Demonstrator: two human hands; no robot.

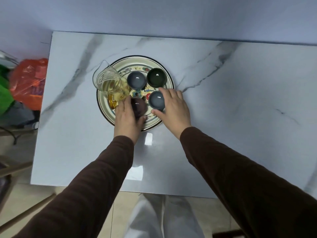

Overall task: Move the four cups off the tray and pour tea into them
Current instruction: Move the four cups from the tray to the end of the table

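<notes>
Reaching forward from the near edge of the view, two arms in dark brown sleeves (96,182) stretch over a white marble-patterned counter (240,117) toward a round floral tray (155,63) with a dark rim, which lies on the counter left of its middle. Pale trousers (154,217) and tiled floor show below the counter's near edge. On the near left of the tray, the left hand (127,121) is wrapped around a purple-brown cup (138,106); its fingers (122,104) curl along the cup's left side and the thumb presses the near right side, so the hand grips the cup, which sits on the tray or just above it; I cannot tell which. Just to the right, the right hand (175,109) closes on a grey-blue cup (156,100) at the near right of the tray, with the thumb at the cup's near side and the other fingers bent over its far right rim. Beyond these, a second grey-blue cup (136,80) and a dark green cup (157,77) stand upright side by side on the far half of the tray, untouched. At the tray's left edge stands a clear glass pitcher (109,81) with an amber handle, partly filled with pale yellow tea, its spout pointing away. Farther left, off the counter, lie an orange plastic bag (29,83) and something green (4,93).
</notes>
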